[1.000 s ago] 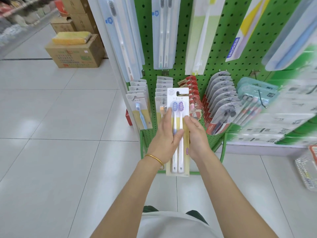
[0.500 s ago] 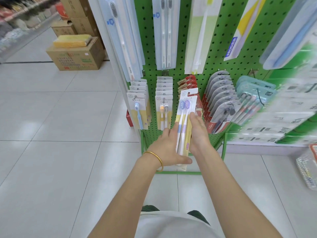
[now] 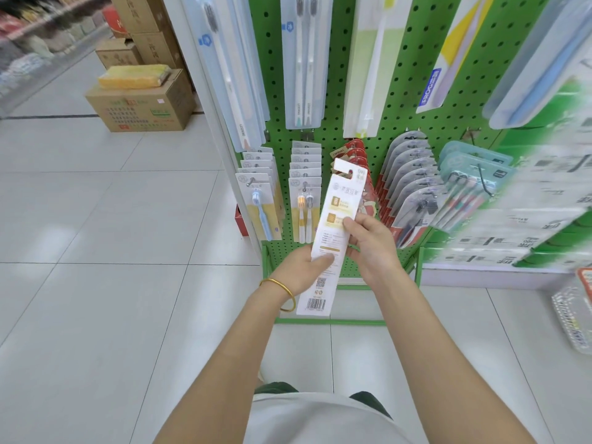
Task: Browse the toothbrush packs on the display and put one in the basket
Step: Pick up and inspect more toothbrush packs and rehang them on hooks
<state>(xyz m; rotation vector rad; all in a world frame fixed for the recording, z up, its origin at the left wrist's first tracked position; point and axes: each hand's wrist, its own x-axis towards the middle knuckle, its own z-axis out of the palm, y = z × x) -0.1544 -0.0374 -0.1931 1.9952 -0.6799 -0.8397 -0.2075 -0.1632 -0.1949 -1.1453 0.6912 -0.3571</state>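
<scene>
The toothbrush pack (image 3: pixel 335 200) has been flipped since a second ago. Then its front, with two brushes, faced the camera; now the printed back shows, with a QR code and a barcode near the bottom. That suggests the browsing step is in hand, reading the back before deciding. The pack has not gone into the basket (image 3: pixel 573 317), which sits on the floor well apart at the far right.

The left hand (image 3: pixel 298 270) grips the pack's lower half, thumb pressed across the card. The right hand (image 3: pixel 371 248) pinches its right edge higher up. The pack is tilted in front of the green pegboard display (image 3: pixel 416 75).

By count there is one pack in hand, two hands on it and one basket. The lower hooks carry five stacks: blue single-brush (image 3: pixel 260 203), twin-brush (image 3: pixel 305 195), red (image 3: pixel 356 152), grey (image 3: pixel 407 174) and teal (image 3: pixel 471 173).
</scene>
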